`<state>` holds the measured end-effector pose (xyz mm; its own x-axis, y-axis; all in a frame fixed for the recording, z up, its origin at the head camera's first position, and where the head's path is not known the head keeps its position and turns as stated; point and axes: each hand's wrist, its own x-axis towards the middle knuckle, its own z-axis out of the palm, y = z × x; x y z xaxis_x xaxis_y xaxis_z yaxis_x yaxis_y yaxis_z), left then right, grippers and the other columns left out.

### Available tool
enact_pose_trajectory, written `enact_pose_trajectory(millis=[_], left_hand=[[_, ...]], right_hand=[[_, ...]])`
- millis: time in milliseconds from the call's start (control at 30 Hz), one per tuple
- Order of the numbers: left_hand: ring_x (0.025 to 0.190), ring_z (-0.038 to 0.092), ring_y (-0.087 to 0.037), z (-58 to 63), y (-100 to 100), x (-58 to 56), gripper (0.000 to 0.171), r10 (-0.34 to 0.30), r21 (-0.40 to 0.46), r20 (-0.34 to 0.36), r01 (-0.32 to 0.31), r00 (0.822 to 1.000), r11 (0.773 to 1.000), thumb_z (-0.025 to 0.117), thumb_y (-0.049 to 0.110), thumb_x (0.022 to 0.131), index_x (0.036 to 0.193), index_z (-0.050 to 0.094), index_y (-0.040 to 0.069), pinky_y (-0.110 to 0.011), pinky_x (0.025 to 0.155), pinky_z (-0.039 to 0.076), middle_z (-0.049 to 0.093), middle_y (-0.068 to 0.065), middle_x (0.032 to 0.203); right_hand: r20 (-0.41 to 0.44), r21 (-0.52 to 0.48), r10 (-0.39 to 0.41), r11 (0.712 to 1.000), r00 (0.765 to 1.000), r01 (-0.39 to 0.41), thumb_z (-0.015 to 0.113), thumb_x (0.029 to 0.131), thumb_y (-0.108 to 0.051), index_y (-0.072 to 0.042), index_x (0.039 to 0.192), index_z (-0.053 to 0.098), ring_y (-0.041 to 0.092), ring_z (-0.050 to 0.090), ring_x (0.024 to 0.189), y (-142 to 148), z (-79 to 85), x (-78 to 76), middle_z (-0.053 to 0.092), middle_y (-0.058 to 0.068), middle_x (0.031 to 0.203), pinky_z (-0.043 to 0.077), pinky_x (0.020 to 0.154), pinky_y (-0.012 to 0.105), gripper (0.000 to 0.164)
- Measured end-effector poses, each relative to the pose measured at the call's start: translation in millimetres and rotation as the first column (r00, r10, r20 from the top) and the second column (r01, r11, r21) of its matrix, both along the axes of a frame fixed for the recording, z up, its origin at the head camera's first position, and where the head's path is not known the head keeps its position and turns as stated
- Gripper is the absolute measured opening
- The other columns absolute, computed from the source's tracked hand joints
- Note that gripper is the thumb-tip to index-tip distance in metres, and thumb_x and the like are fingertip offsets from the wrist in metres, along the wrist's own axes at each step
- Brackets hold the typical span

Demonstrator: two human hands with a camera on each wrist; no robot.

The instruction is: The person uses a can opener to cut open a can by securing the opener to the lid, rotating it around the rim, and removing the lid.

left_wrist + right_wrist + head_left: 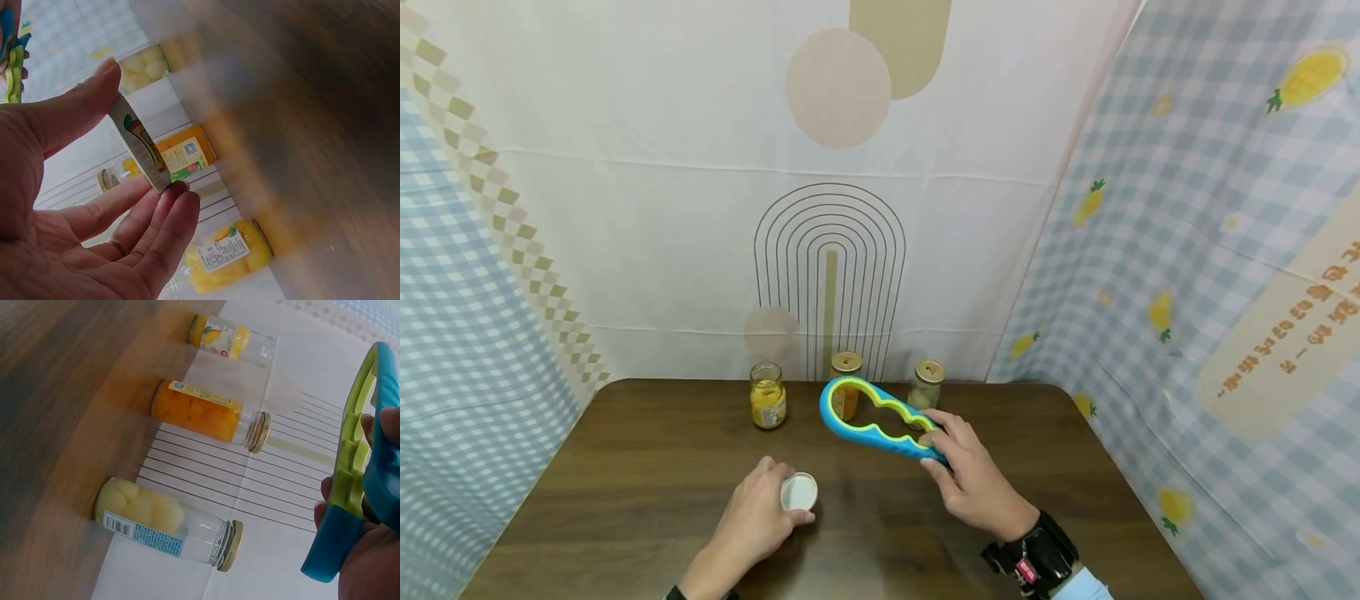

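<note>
My left hand [757,510] pinches a round jar lid [799,492] between thumb and fingers, its white inner face showing in the head view. The lid [140,145] is seen nearly edge-on in the left wrist view. My right hand [972,477] grips one end of a blue and lime-green jar opener [880,435], a long loop with scalloped inner edges, held above the table. An uncapped jar of yellow fruit [768,398] stands at the back left. Behind the opener are a lidded jar of orange fruit [197,411] and a lidded jar of pale round fruit [144,515].
The dark wooden table [647,483] ends at a white patterned cloth [685,250] behind the jars. Blue checked cloths hang at both sides. A black strap [1037,557] with a device circles the right wrist.
</note>
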<state>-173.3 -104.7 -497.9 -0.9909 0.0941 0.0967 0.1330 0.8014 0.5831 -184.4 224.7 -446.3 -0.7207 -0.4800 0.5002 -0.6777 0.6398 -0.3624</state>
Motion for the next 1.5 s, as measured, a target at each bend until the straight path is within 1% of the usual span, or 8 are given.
enact_pose_trajectory(millis=[233, 367, 633, 867, 1133, 1267, 1400, 1500], left_hand=[[0.098, 0.068, -0.033, -9.5, -11.1, -7.9, 0.066, -0.022, -0.106, 0.060, 0.029, 0.998, 0.994, 0.099, 0.016, 0.069, 0.125, 0.070, -0.003, -0.054, 0.085, 0.060, 0.066, -0.016, 0.113], [0.105, 0.069, -0.039, -16.6, -18.4, -11.9, 0.068, -0.023, -0.144, 0.102, 0.038, 0.995, 0.989, 0.096, 0.009, 0.068, 0.130, 0.069, -0.005, -0.056, 0.085, 0.060, 0.067, -0.023, 0.121], [0.093, 0.065, -0.030, -18.2, -25.3, -13.8, 0.059, -0.057, -0.175, 0.114, 0.077, 0.992, 0.982, 0.104, 0.016, 0.061, 0.110, 0.074, 0.003, -0.049, 0.076, 0.058, 0.065, -0.014, 0.104], [0.088, 0.060, -0.027, -20.4, -34.1, -20.2, 0.054, -0.058, -0.102, 0.160, 0.075, 0.985, 0.992, 0.105, 0.018, 0.058, 0.096, 0.069, 0.009, -0.044, 0.074, 0.053, 0.061, -0.013, 0.099], [0.091, 0.060, -0.028, -21.3, -53.6, -35.1, 0.058, -0.035, -0.112, 0.190, 0.057, 0.981, 0.992, 0.105, 0.022, 0.059, 0.102, 0.069, 0.009, -0.045, 0.079, 0.052, 0.062, -0.014, 0.103], [0.091, 0.060, -0.029, -23.7, -58.1, -41.7, 0.059, -0.034, -0.105, 0.181, 0.054, 0.983, 0.993, 0.105, 0.023, 0.060, 0.104, 0.070, 0.007, -0.045, 0.078, 0.052, 0.062, -0.016, 0.103], [0.092, 0.060, -0.029, -27.6, -56.7, -53.2, 0.057, -0.019, -0.043, 0.167, 0.026, 0.986, 0.999, 0.105, 0.019, 0.062, 0.105, 0.070, 0.007, -0.045, 0.079, 0.053, 0.063, -0.016, 0.104], [0.093, 0.059, -0.031, -27.6, -57.4, -65.0, 0.055, 0.002, 0.002, 0.186, -0.002, 0.982, 1.000, 0.104, 0.017, 0.064, 0.106, 0.068, 0.006, -0.046, 0.081, 0.053, 0.062, -0.018, 0.105]], right_hand=[[0.004, 0.028, -0.007, 1.000, 1.000, 0.007, 0.067, 0.105, -0.014, -0.022, 0.115, 0.065, 0.033, 0.054, 0.140, 2.1, 2.1, 2.6, 0.053, 0.015, 0.156, 0.051, 0.104, 0.057, 0.013], [0.005, 0.019, -0.017, 1.000, 1.000, 0.017, 0.067, 0.105, -0.014, -0.023, 0.115, 0.065, 0.032, 0.054, 0.139, 3.0, 0.6, 3.2, 0.053, 0.013, 0.157, 0.051, 0.104, 0.056, 0.014], [0.031, -0.014, -0.036, 0.999, 0.999, 0.036, 0.065, 0.106, -0.012, -0.022, 0.115, 0.066, 0.032, 0.055, 0.136, 5.5, -3.1, 8.1, 0.052, 0.014, 0.157, 0.051, 0.101, 0.052, 0.014], [0.010, -0.032, -0.030, 0.999, 0.999, 0.031, 0.066, 0.106, -0.011, -0.022, 0.117, 0.066, 0.030, 0.055, 0.136, 4.8, -4.9, 8.1, 0.051, 0.011, 0.157, 0.051, 0.100, 0.050, 0.016], [-0.049, -0.045, -0.002, 0.999, 0.999, 0.000, 0.066, 0.105, -0.008, -0.022, 0.117, 0.066, 0.032, 0.055, 0.138, 0.6, -5.4, 3.5, 0.053, 0.012, 0.156, 0.051, 0.103, 0.055, 0.018], [-0.050, -0.036, -0.003, 0.999, 0.999, 0.001, 0.067, 0.104, -0.008, -0.021, 0.116, 0.066, 0.032, 0.055, 0.137, 0.1, -6.9, 4.8, 0.054, 0.013, 0.155, 0.051, 0.103, 0.053, 0.018], [-0.053, -0.033, -0.004, 0.999, 0.999, 0.002, 0.067, 0.104, -0.008, -0.020, 0.117, 0.066, 0.031, 0.055, 0.136, 0.4, -6.5, 5.9, 0.053, 0.013, 0.156, 0.049, 0.102, 0.049, 0.017], [-0.064, -0.035, -0.002, 0.999, 0.998, 0.000, 0.067, 0.104, -0.008, -0.019, 0.118, 0.066, 0.030, 0.055, 0.134, 0.1, -5.5, 5.9, 0.052, 0.015, 0.157, 0.048, 0.102, 0.048, 0.018]])
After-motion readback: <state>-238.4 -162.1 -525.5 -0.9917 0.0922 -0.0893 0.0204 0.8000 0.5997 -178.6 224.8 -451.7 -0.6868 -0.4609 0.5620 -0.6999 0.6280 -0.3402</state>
